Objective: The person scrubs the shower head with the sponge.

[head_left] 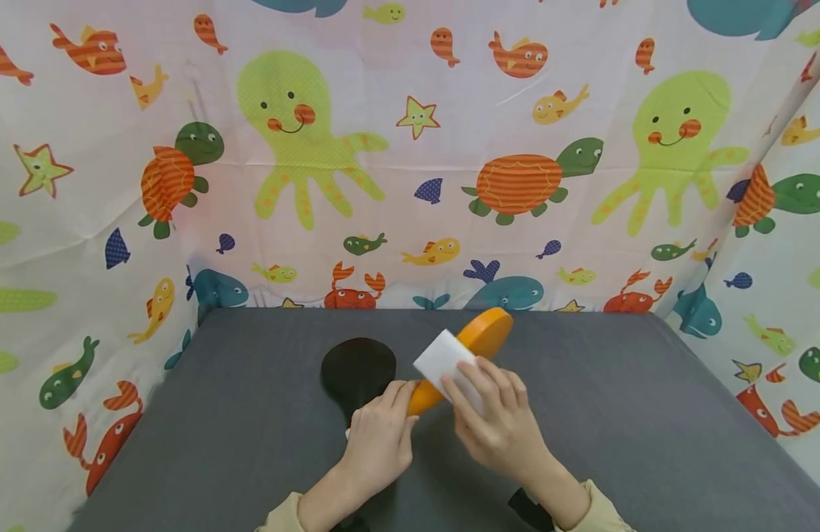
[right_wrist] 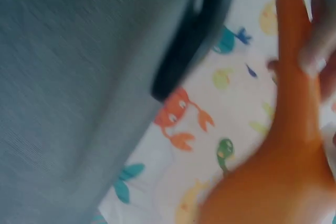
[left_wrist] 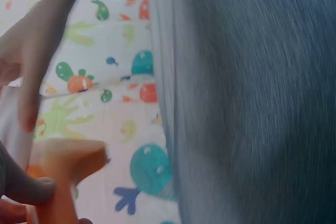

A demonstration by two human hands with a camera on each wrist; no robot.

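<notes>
My left hand (head_left: 380,436) grips the handle of an orange utensil (head_left: 486,332) with a wide rounded head, tilted up to the right. In the right wrist view the orange utensil (right_wrist: 294,103) broadens from a slim handle. My right hand (head_left: 499,414) holds a white sponge-like block (head_left: 445,360) against the orange utensil, between its head and the left hand. Left of them is a black utensil (head_left: 358,369) with a round head, its lower part hidden behind the left hand. The left wrist view shows the orange utensil (left_wrist: 63,182) blurred beside the white block (left_wrist: 16,124).
The hands are over a grey cloth-covered table (head_left: 250,414). A white curtain (head_left: 397,170) printed with sea animals stands behind the table and along both sides. Dark straps (head_left: 531,510) sit at the wrists.
</notes>
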